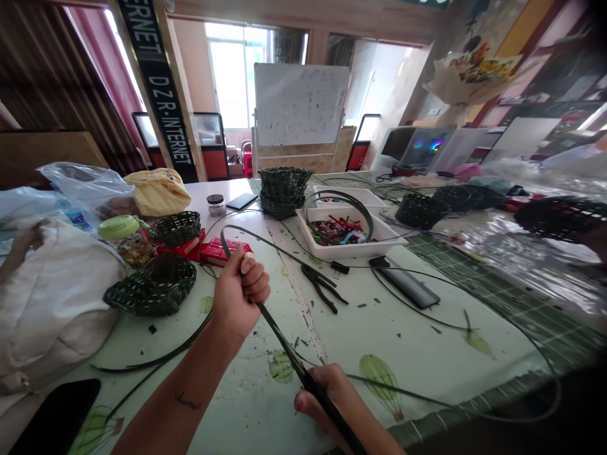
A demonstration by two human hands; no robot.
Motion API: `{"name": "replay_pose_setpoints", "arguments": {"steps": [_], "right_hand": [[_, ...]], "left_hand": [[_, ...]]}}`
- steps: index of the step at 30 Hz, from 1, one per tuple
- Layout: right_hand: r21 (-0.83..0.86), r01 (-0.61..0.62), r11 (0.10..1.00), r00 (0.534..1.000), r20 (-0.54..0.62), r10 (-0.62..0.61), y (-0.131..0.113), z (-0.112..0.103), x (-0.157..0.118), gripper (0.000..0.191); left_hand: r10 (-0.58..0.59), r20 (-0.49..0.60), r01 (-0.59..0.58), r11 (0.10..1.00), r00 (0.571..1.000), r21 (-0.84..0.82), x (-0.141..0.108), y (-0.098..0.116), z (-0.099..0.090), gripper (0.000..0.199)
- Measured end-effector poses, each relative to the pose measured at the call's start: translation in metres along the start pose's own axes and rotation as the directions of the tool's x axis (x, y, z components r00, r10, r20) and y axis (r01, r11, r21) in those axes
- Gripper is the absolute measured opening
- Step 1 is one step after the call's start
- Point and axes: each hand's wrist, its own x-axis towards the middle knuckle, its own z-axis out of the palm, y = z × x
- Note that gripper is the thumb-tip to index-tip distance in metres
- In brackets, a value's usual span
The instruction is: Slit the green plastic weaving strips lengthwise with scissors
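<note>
My left hand is closed in a fist around a long, dark green flat strip, above the middle of the table. One end of the strip bends over above the fist and runs off to the right. Lower down, my right hand has its thumb and fingers closed about the same strip, which looks wider and darker near the camera. Whether several layers lie together there I cannot tell. Beyond my hands, pliers with dark handles lie on the table beside a black binder clip.
Woven dark baskets stand at left, with a stacked group at the back. A white tray holds colourful bits and coiled strips. A phone lies right. Another person's hand is at a basket. Loose strips curve across the table.
</note>
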Motion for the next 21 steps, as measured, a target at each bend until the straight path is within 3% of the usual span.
{"name": "replay_pose_setpoints", "arguments": {"steps": [6,21], "right_hand": [[-0.027,0.031,0.999,1.000,0.002,-0.031,0.000,-0.004,-0.007,0.062],[-0.028,-0.032,0.999,0.995,-0.096,0.029,0.001,0.006,0.002,0.051]], "left_hand": [[0.004,-0.061,-0.004,1.000,0.998,-0.012,-0.001,-0.014,0.003,0.043],[0.037,-0.075,-0.038,0.999,0.996,-0.012,0.001,-0.012,0.001,0.041]]}}
